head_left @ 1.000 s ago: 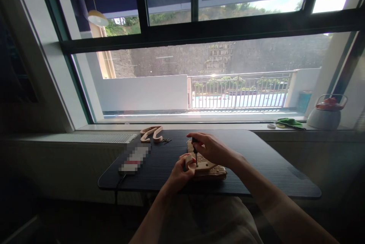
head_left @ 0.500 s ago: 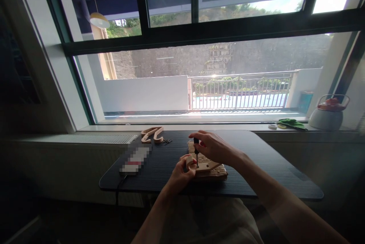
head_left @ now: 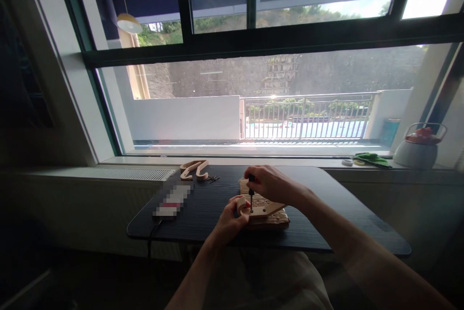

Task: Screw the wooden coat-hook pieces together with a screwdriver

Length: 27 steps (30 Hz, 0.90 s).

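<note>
A light wooden piece [head_left: 261,211] lies on a carved wooden board [head_left: 270,220] in the middle of a dark table [head_left: 326,204]. My left hand [head_left: 228,220] grips the rounded left end of the wooden piece. My right hand [head_left: 271,185] is closed round the handle of a small screwdriver [head_left: 251,193], held upright with its tip down on the wooden piece.
Two curved wooden parts [head_left: 194,169] and a few small screws [head_left: 213,179] lie at the table's far left. A blurred flat object [head_left: 171,201] rests near the left edge. On the windowsill stand a kettle [head_left: 417,147] and a green cloth [head_left: 369,158].
The view has shifted slightly. My right hand has turned a little on the screwdriver; both hands stay on the wooden piece.
</note>
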{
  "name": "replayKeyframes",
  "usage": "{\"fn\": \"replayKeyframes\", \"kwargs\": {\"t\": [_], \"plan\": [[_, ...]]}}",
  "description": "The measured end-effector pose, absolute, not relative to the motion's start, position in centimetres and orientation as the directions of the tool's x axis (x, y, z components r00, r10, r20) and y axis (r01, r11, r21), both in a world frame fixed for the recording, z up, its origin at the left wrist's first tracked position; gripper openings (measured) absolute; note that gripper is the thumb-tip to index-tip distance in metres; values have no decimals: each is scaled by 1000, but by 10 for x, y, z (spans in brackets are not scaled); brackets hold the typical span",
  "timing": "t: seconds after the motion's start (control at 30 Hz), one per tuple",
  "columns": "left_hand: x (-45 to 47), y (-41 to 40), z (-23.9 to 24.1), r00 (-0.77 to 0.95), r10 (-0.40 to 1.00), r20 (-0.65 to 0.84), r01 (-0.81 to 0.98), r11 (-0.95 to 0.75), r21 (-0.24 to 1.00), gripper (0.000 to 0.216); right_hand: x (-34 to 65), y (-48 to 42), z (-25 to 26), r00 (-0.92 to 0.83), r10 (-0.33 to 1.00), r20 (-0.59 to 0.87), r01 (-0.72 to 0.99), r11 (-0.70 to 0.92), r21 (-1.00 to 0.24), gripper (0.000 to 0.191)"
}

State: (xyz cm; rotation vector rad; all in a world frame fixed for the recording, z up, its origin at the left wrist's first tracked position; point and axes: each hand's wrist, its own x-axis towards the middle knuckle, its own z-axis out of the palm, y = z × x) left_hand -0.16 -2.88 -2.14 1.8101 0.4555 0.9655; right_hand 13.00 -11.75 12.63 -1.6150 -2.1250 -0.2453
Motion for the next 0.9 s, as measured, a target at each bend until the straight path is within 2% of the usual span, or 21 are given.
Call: {"fn": "replayKeyframes", "kwargs": {"t": [0.3,0.67,0.9], "plan": [[-4,-33,-14,594,694,407,-120,-424,898,23,126,-115,123,-256,862,438,937,333,-107,20],[-4,-34,-12,603,686,406,-124,-422,898,22,125,-111,120,-146,896,420,984,176,-35,22],[-3,-34,-13,597,697,397,-130,-405,905,21,126,-117,125,-270,873,406,952,306,-24,20]]}}
